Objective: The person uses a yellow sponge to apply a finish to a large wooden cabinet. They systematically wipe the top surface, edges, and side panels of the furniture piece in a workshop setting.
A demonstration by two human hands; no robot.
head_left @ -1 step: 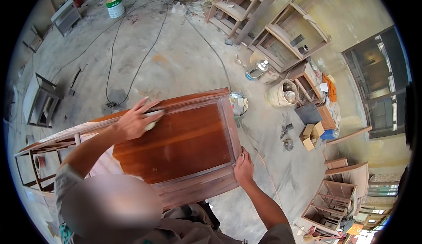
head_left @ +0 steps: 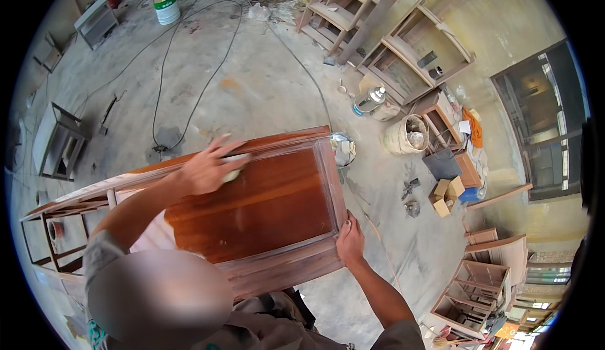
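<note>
A long wooden furniture piece lies before me, with a glossy reddish-brown panel (head_left: 252, 205) set in a frame dulled by whitish scuffing. My left hand (head_left: 208, 168) rests near the far edge of that frame, fingers partly spread. Beneath its thumb and fingers is a small pale pad (head_left: 236, 168), pressed against the inner edge of the frame; whether it is sandpaper or sponge I cannot tell. My right hand (head_left: 350, 243) grips the right end of the frame, thumb on top and other fingers largely hidden below.
An open slatted framework (head_left: 60, 236) extends to the left. Beyond the right end stand a white bucket (head_left: 404, 134), a metal can (head_left: 369, 100) and an open cardboard box (head_left: 446, 194). Dark cables (head_left: 217, 66) loop across the concrete floor. Unfinished wooden furniture (head_left: 476, 290) lines the right wall.
My left hand and the pale pad have slid to the right along the frame's far edge. The right hand keeps its grip in nearly the same place.
</note>
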